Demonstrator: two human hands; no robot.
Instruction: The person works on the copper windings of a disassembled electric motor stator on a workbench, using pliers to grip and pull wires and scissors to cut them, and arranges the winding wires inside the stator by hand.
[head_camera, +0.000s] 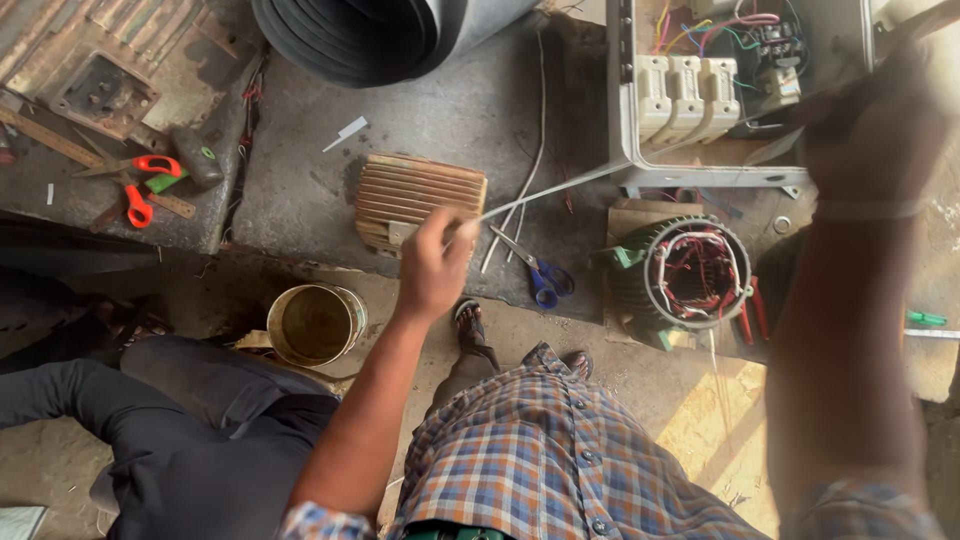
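One thin white strip (560, 190) is stretching taut over grey floor, passing above ribbed motor cover (412, 198), blue scissors (540, 272) lying just beside, wound stator (695, 272) near. Right hand (872, 135) is showing blurred, its grip impossible to tell. Left hand (432, 265) is pinching closed on strip end.
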